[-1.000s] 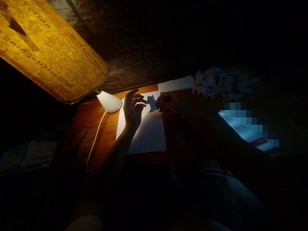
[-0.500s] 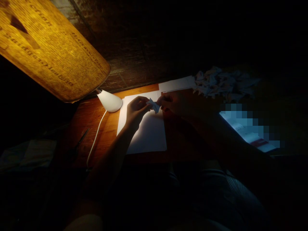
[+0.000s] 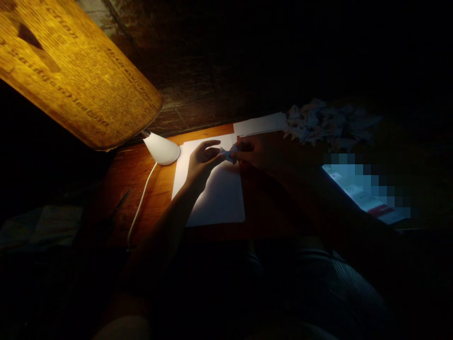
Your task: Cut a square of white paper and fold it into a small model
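Observation:
A small folded paper piece (image 3: 228, 154) with pointed corners is between my hands, above a stack of white paper sheets (image 3: 221, 203). My left hand (image 3: 203, 160) grips its left side between the thumb and curled fingers, while the index finger reaches out above. From the other side, my right hand (image 3: 249, 150) pinches the piece with thumb and fingertips. Shadow hides much of the right hand and forearm. The exact folds cannot be made out.
A lit lamp with a printed shade (image 3: 88, 80) and white base (image 3: 161, 148) stands left, its white cord (image 3: 139, 212) trailing forward. Scissors (image 3: 120, 203) lie beside it. White paper strips (image 3: 260, 123), a heap of folded paper pieces (image 3: 325, 123) and a glowing phone (image 3: 361, 193) are at right.
The folded paper has turned and looks narrower between my fingers. My left index finger has lifted and straightened, and my right fingers have come further over the paper.

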`<state>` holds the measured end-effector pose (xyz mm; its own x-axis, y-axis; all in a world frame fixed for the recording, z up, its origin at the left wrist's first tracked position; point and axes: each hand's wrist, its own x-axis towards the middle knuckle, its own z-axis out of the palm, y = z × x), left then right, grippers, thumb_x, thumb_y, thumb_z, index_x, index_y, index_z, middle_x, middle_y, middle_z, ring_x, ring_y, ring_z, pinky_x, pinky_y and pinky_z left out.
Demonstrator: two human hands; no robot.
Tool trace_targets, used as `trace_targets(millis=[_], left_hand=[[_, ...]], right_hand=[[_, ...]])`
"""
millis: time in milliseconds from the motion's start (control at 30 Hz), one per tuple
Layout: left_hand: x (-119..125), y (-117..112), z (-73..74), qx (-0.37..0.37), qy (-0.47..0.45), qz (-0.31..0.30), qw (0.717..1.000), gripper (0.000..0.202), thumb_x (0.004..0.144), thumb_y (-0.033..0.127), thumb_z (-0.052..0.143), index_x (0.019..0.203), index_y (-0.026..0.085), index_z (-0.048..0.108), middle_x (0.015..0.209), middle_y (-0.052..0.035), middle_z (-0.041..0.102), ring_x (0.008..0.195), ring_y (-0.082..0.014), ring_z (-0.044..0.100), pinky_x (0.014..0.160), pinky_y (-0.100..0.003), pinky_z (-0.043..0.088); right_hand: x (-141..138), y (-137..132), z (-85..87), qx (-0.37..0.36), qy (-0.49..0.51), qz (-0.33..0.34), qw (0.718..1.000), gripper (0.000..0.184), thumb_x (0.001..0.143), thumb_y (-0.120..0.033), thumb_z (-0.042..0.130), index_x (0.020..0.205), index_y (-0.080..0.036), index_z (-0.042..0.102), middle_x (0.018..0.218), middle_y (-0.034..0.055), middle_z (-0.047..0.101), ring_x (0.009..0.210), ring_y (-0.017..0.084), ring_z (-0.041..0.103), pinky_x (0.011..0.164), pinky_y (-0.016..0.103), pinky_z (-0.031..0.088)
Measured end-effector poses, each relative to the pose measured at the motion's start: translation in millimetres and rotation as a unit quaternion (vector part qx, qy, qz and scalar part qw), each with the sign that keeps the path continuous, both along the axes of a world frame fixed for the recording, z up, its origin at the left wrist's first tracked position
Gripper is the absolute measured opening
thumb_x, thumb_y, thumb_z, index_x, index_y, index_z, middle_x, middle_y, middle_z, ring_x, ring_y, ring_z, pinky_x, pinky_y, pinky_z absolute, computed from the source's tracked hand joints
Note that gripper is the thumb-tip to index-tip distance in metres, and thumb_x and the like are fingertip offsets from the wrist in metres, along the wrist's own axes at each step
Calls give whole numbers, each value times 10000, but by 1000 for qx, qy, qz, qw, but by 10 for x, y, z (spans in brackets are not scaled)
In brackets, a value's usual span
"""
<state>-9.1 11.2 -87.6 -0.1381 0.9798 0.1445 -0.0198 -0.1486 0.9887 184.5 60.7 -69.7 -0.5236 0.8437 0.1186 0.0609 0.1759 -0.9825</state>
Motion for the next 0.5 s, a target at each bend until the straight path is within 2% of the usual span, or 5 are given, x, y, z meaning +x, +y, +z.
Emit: trace_targets(millis=[67,133,267,500], left_hand=[[-1,6,-9,-14,-10,2,1000,375,663,247,896,998,178,742,851,-32,744,773,-141,707,763,-271,569],[-6,9,-17,-22,-11,4,1000,309,654,278,914,894,162,758,849,-46,754,762,-135,704,753,-262,569],[-15,5,-13,-34,-4,13,999,286,611,290,941,742,156,726,784,-50,753,676,-125,682,649,-243,555],[36,-47,43,-44,-9,27,999,267,609,242,922,669,132,686,839,-74,772,570,-71,611,549,-210,490]], right_hand=[[10,11,1,4,-13,-11,1000,184,769,-286,828,705,-187,686,712,4,664,691,141,570,659,287,438],[16,16,6,3,-22,-13,1000,191,762,-285,832,690,-185,687,703,2,655,691,143,569,659,291,435],[16,8,11,-8,-14,-14,1000,181,762,-302,835,707,-191,704,700,4,665,683,147,580,648,298,448],[13,12,-17,-46,3,-17,999,175,718,-285,867,689,-198,719,754,36,738,716,172,647,688,318,523]])
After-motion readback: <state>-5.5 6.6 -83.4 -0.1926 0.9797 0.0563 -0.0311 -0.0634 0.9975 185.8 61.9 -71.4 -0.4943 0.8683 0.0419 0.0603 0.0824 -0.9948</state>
